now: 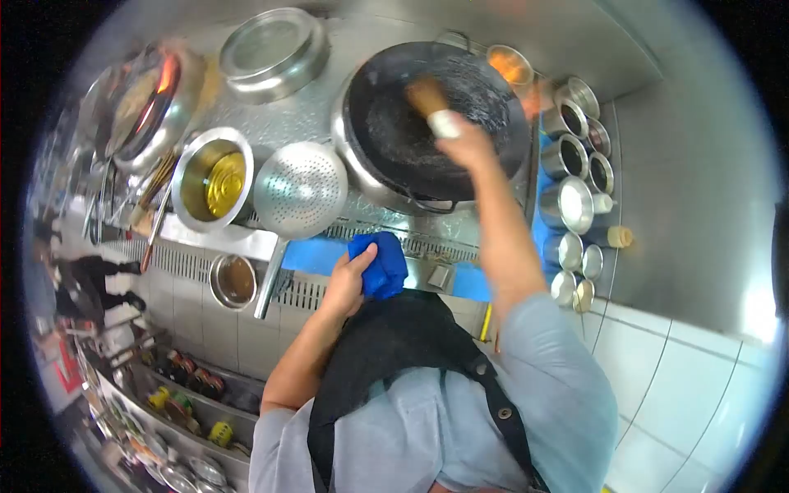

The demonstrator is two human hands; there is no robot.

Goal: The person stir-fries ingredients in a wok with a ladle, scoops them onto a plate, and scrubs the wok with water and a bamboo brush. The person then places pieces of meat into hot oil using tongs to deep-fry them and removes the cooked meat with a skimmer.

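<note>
My right hand is closed round the white handle of a wok brush. Its brown bristles, blurred by motion, are over the inside of a large black wok. The wok sits on a round metal burner ring, and its near loop handle points towards me. My left hand grips a folded blue cloth in front of the stove's edge, below the wok. Close to that hand lies a perforated metal skimmer, with its handle hanging over the edge.
A metal pot of yellow oil stands left of the skimmer. A burner glows red at the far left. Several metal seasoning containers line the right side. A bowl of orange food stands behind the wok. Another person's dark-clothed legs show at left.
</note>
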